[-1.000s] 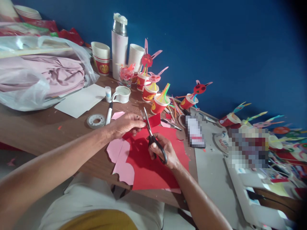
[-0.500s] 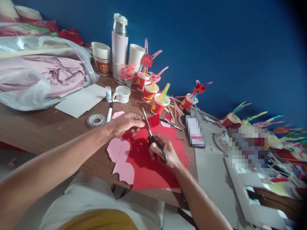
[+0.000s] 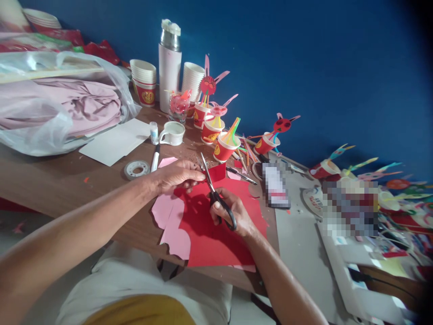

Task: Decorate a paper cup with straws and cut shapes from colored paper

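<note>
My left hand [image 3: 177, 174] pinches a small red paper piece [image 3: 217, 172] just above the table. My right hand [image 3: 232, 214] grips black-handled scissors [image 3: 216, 195], whose blades point up and away into that red piece. Under both hands lies a large red paper sheet [image 3: 216, 234], with a pink paper cut-out [image 3: 171, 221] to its left.
A wooden table [image 3: 50, 185] holds a tape roll [image 3: 136, 169], a marker [image 3: 155, 158], a white cup [image 3: 173, 133], a white sheet [image 3: 115, 141], a thermos [image 3: 169, 63], stacked paper cups [image 3: 145, 81] and several decorated red cups [image 3: 225, 146]. A plastic bag of pink cloth [image 3: 57, 108] lies at the left.
The scissor blades have shifted slightly along the small red piece. Both hands stay in nearly the same place.
</note>
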### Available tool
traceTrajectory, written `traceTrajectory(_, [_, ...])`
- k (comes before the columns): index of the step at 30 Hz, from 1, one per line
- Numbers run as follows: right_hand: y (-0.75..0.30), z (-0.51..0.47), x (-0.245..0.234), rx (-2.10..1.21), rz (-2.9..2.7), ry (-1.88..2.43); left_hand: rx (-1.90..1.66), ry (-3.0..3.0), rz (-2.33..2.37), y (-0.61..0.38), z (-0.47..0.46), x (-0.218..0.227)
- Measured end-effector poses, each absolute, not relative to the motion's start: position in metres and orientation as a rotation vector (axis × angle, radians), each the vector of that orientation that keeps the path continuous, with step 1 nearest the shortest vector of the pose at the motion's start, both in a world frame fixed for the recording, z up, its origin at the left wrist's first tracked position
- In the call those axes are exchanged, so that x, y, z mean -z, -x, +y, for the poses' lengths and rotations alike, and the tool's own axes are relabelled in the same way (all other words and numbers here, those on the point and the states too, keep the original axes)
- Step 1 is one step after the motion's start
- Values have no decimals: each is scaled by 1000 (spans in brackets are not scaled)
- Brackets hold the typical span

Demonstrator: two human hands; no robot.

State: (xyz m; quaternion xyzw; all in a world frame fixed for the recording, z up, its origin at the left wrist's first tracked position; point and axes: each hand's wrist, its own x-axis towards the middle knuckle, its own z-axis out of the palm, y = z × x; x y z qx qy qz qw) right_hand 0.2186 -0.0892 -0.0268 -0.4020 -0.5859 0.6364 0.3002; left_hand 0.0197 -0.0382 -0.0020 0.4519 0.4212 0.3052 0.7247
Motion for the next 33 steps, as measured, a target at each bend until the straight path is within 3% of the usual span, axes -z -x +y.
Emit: traceTrajectory(33, [-216,-91,26,-1659,-1508,1059,-682,-956,948,-23,-43,-2])
